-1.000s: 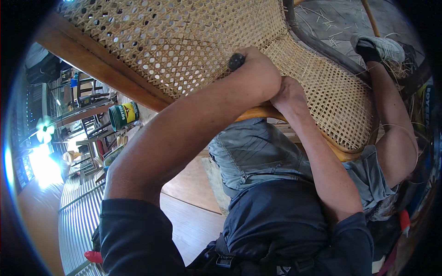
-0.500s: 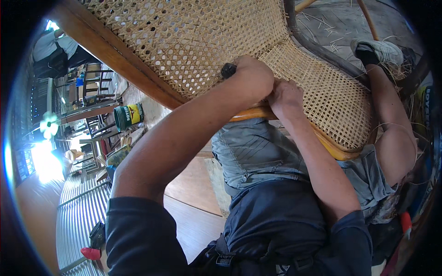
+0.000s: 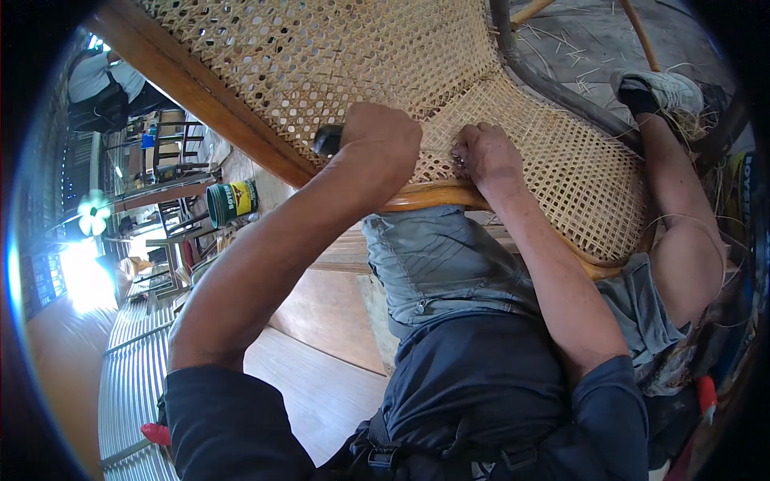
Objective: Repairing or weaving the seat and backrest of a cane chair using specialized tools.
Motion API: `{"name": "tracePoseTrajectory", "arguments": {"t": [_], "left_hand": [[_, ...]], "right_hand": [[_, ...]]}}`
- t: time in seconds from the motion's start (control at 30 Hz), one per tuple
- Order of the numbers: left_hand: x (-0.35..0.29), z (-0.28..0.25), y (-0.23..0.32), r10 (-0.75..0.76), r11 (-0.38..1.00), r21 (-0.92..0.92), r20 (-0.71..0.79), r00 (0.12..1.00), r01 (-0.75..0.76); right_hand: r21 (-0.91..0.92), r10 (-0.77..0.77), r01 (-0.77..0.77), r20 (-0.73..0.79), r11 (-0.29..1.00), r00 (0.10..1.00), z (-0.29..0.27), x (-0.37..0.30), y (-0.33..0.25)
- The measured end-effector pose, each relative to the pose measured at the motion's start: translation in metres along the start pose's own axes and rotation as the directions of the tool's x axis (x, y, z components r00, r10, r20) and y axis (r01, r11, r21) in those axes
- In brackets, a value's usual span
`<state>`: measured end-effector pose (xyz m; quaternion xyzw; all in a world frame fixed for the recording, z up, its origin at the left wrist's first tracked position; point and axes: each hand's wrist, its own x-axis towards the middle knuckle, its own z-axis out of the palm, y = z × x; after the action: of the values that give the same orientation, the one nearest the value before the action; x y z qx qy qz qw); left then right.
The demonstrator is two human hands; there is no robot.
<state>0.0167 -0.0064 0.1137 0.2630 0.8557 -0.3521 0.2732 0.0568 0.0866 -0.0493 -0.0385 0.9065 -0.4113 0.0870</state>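
A woven cane seat and back panel in a varnished wooden frame lies across my lap. My left hand is a closed fist around a tool with a black handle, whose butt sticks out on the left; its working end is hidden. My right hand rests on the cane near the frame's front edge, fingers pinched together. A thin pale line runs between the two hands; whether it is a cane strand or the tool's shaft, I cannot tell. What the right fingertips hold is too small to name.
A green and yellow bucket stands on the floor at the left, near stacked wooden furniture. Cane scraps litter the floor at the far right. A person is at the far left. Light ridged panels are at lower left.
My left hand has pulled away to the left with the black-handled tool, opening a gap between the hands. My right hand has stayed close to the same spot on the cane.
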Motion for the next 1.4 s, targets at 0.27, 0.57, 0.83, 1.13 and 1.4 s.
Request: {"name": "tracePoseTrajectory", "arguments": {"t": [0.27,0.57,0.83,1.13,1.4], "left_hand": [[-0.007,-0.011,0.004,-0.038,0.997,-0.072,-0.109,0.993,0.030],[0.028,0.005,0.008,0.075,0.997,-0.015,0.025,0.997,-0.075],[0.039,0.004,0.030,0.117,0.978,0.156,0.127,0.985,-0.136],[0.037,0.011,0.021,0.199,0.979,0.040,0.065,0.978,-0.202],[0.027,0.022,0.018,0.224,0.970,0.094,0.009,0.975,-0.224]], "right_hand": [[0.834,-0.162,0.076,0.016,0.546,0.987,0.011,0.001,-0.012],[0.216,0.106,-0.095,-0.039,0.972,0.994,0.009,-0.007,-0.010],[0.129,0.264,-0.281,0.136,0.951,0.955,-0.015,-0.010,-0.039],[0.071,0.267,-0.274,0.095,0.959,0.959,0.000,-0.011,-0.034],[0.034,0.179,-0.176,-0.257,0.984,0.950,0.016,-0.024,-0.033]]}}
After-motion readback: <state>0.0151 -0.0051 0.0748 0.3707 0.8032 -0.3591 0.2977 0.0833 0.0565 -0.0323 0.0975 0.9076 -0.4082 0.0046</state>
